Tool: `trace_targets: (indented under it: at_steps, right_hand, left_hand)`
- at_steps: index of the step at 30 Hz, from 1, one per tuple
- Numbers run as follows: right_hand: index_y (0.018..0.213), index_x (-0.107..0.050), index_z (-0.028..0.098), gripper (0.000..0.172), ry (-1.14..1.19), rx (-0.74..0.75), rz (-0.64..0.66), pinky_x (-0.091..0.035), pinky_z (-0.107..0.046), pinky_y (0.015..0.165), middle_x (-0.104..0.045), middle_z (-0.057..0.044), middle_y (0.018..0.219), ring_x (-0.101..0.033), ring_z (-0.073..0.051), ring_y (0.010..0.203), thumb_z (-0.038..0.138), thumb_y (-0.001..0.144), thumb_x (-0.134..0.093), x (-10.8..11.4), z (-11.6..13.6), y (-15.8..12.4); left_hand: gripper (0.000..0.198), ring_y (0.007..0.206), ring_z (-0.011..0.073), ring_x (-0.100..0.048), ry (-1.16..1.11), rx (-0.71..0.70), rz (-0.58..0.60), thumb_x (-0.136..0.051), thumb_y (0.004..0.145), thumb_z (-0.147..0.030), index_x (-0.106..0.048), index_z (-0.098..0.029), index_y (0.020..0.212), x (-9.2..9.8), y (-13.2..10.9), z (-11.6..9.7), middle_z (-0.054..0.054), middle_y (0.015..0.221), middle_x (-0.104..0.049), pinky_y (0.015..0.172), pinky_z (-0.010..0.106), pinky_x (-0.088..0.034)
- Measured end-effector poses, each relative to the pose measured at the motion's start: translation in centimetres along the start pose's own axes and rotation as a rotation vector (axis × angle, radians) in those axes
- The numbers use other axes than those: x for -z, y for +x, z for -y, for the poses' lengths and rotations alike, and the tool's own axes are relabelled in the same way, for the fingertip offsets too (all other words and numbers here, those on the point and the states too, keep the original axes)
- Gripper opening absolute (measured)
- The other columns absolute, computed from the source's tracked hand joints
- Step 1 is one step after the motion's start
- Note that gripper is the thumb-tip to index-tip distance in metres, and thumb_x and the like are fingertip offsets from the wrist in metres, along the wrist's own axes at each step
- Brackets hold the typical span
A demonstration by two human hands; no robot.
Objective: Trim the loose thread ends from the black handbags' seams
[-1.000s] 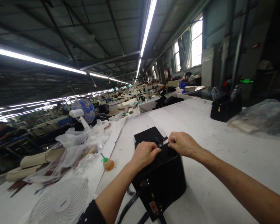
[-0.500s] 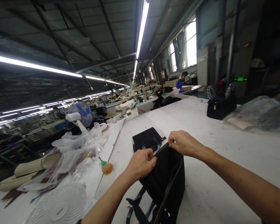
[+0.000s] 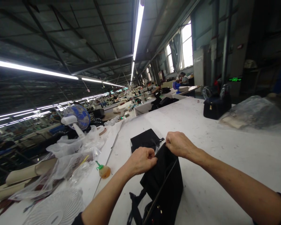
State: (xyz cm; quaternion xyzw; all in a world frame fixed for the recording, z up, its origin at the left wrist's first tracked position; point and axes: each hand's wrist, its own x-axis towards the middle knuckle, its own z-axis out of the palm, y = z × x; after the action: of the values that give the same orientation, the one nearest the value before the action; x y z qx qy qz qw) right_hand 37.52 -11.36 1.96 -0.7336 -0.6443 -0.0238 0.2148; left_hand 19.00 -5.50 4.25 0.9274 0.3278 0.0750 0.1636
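In the head view, two hands were clamped on one black bag. The left hand (image 3: 140,161) pinched the bag's upper edge between thumb and fingers; the right hand (image 3: 179,144) pinched the same edge farther along. The hands were apart, with a short run of edge between them. The black bag (image 3: 170,190) was on the white surface (image 3: 206,175), directly below and in front of both hands, its mouth partly open. Dark straps (image 3: 137,200) hung at its left side, and small gold-coloured fittings showed near the lower edge of the view.

One black piece (image 3: 142,139) lay flat just beyond the left hand. One bottle (image 3: 104,172) with a green nozzle, partly filled with amber liquid, was left of the left hand. One black handbag (image 3: 217,107) with two upright handles stood at the far right, beside one heap of clear plastic (image 3: 259,112).

Three fans were visible: one white grille (image 3: 53,209) at lower left, one blue fan (image 3: 78,116) beyond it, and one small blue fan (image 3: 176,86) in the distance.
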Motion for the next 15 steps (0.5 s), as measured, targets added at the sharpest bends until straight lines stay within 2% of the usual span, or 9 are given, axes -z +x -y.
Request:
trace_targets:
  at_steps: [4,9,12,15]
  right_hand:
    - [0.068,-0.062,0.019,0.015,0.003,0.028,-0.035,-0.037,-0.026,0.062,-0.068,-0.006,0.079,-0.061,-0.019,0.075,0.016,0.074,-0.048,-0.1,-0.1,0.0]
    - [0.071,-0.06,0.019,0.014,0.146,0.12,0.004,-0.037,-0.022,0.063,-0.066,-0.002,0.081,-0.059,-0.015,0.074,0.01,0.066,-0.05,0.2,-0.8,-0.4]
    - [0.072,-0.061,0.02,0.016,0.222,0.168,0.026,-0.038,-0.021,0.065,-0.065,-0.001,0.081,-0.059,-0.013,0.075,0.01,0.064,-0.051,0.1,-1.4,-0.4]
    - [0.07,-0.062,0.02,0.015,0.244,0.14,0.016,-0.037,-0.021,0.063,-0.065,0.0,0.076,-0.058,-0.013,0.071,0.012,0.065,-0.051,-0.4,-1.6,-0.1]
  left_hand:
    - [0.034,0.053,0.012,-0.044,0.038,-0.048,-0.095,-0.052,0.076,-0.047,-0.056,-0.018,0.058,-1.0,2.3,-0.4,-0.001,0.055,-0.051,0.05,0.025,-0.023]
    - [0.033,0.051,0.0129,-0.044,0.109,-0.01,-0.201,-0.047,0.079,-0.037,-0.058,-0.017,0.055,-2.6,3.0,-1.0,0.001,0.051,-0.051,0.052,0.026,-0.023]
    - [0.03,0.051,0.0138,-0.045,0.102,0.055,-0.186,-0.048,0.077,-0.036,-0.061,-0.018,0.056,-2.8,2.3,-1.4,0.002,0.053,-0.053,0.051,0.026,-0.024]
    - [0.027,0.053,0.014,-0.046,0.076,0.11,-0.138,-0.049,0.075,-0.034,-0.061,-0.018,0.057,-2.5,2.0,-1.5,0.001,0.054,-0.054,0.051,0.025,-0.025]
